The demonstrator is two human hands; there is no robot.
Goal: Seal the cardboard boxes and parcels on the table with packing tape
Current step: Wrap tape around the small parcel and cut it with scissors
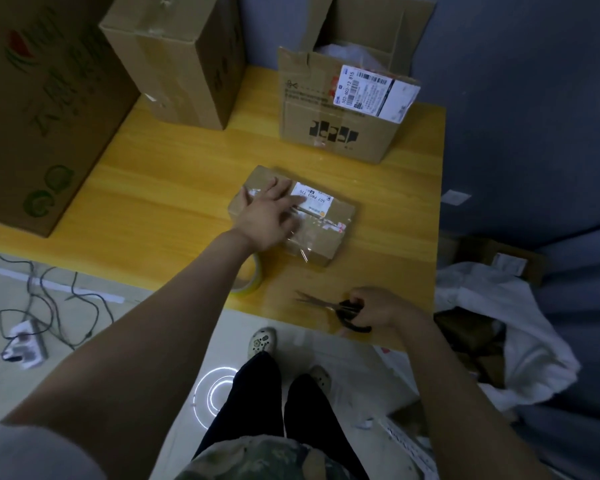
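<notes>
Your left hand (269, 216) lies flat, fingers apart, on the small box (321, 233) mid-bench (174, 188). Your right hand (378, 308) has fingers clamped on scissors (340, 306). Tape roll (252, 277) sits just beside the box.

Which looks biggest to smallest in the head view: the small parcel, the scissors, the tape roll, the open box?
1. Open box, clearly largest.
2. Small parcel.
3. Scissors and tape roll: unsure, since an arm hides much of the roll.
</notes>
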